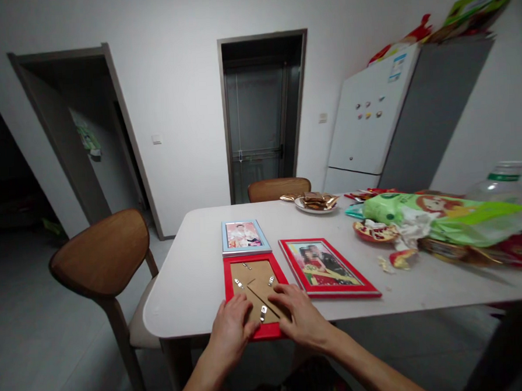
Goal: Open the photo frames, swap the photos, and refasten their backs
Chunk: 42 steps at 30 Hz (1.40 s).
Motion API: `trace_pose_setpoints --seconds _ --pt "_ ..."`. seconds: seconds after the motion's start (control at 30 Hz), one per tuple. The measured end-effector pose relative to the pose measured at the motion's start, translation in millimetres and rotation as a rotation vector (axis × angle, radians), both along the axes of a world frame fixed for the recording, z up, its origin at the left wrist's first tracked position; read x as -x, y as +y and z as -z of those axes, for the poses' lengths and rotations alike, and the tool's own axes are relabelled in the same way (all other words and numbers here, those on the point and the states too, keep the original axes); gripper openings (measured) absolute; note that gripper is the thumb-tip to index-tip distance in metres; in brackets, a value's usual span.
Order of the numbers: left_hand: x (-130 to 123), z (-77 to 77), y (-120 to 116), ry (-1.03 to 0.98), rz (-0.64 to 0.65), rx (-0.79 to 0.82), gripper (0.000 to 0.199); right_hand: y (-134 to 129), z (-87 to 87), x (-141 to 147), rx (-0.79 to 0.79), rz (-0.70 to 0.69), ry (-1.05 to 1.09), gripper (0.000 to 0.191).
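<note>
A red picture frame point(258, 336) lies face down at the table's near edge, its brown backing board point(250, 304) showing. Several small metal clips point(263, 313) sit around the board, and a dark diagonal slit or strip crosses it. My left hand point(233, 324) grips the frame's near left side, fingers over the edge and thumb by the near rim. On the near right side, my right hand point(303, 317) holds the frame with bent fingers reaching onto the board. Just beyond is a light blue picture frame point(223, 239), face up. Another red picture frame point(341, 294) lies face up to the right.
On the white table point(181, 269) are a plate point(316, 209) of wrapped snacks, an opened pomegranate point(376, 231), crumpled tissue point(414, 228) and a green bag point(467, 217). A clear plastic bottle point(501, 186) stands behind. Wooden chairs point(102, 250) flank the left and far sides.
</note>
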<state>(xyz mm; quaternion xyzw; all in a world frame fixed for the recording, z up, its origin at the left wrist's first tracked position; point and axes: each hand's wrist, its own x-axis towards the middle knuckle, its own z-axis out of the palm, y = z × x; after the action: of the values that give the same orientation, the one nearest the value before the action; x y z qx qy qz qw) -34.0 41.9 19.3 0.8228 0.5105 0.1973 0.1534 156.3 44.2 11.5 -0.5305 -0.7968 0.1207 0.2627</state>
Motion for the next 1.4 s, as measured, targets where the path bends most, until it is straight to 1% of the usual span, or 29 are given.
trace_pose_setpoints --seconds 0.1,0.2,0.37,0.47,0.5,0.6,0.63,0.7,0.83,0.9,0.97,1.07,1.2,1.4 --pt "2.0 1.1 1.0 -0.018 0.011 -0.005 0.033 0.1 2.0 -0.3 -0.019 -0.004 0.006 0.043" --pt "2.4 3.2 2.6 -0.059 0.012 -0.026 0.033 0.1 -0.2 1.1 -0.029 -0.002 0.052 0.042" --pt "2.4 4.8 1.9 -0.076 -0.073 -0.045 0.032 -2.5 -2.6 3.9 -0.025 -0.029 0.011 0.042" --pt "6.0 8.4 -2.2 -0.062 -0.013 -0.047 0.03 -5.2 -3.5 2.8 -0.011 -0.046 -0.009 0.044" --pt "7.7 10.3 -3.6 -0.057 0.012 -0.046 0.034 -5.6 -4.1 2.1 -0.004 -0.052 -0.011 0.044" --pt "11.4 15.7 -6.5 -0.031 0.053 -0.042 0.058 -4.7 -5.8 0.5 -0.004 -0.055 0.003 0.042" --pt "11.9 16.5 -7.1 -0.023 0.057 -0.046 0.061 -4.0 -6.2 0.4 -0.008 -0.054 0.009 0.042" --pt "11.6 16.3 -8.7 -0.012 0.059 -0.054 0.056 -2.9 -6.5 0.7 -0.018 -0.051 0.016 0.041" --pt "9.8 11.5 -15.2 0.0 0.082 -0.07 0.033 -4.5 -7.3 2.8 -0.044 -0.038 0.026 0.042" --pt "9.7 9.5 -18.8 -0.009 0.076 -0.092 0.026 -6.7 -9.3 4.7 -0.041 -0.037 0.014 0.041" --pt "10.7 8.4 -21.1 -0.024 0.081 -0.107 0.025 -8.5 -12.5 7.2 -0.029 -0.037 -0.001 0.038" --pt "13.7 7.9 -22.1 -0.038 0.091 -0.074 0.026 -9.4 -17.4 11.2 -0.009 -0.025 -0.021 0.035" --pt "17.3 9.2 -23.2 -0.028 0.067 -0.052 0.028 -8.8 -21.5 14.9 0.006 -0.014 -0.026 0.034" --pt "18.7 13.9 -25.1 -0.057 0.034 -0.03 0.025 -12.1 -29.7 17.8 -0.003 -0.013 -0.05 0.03"
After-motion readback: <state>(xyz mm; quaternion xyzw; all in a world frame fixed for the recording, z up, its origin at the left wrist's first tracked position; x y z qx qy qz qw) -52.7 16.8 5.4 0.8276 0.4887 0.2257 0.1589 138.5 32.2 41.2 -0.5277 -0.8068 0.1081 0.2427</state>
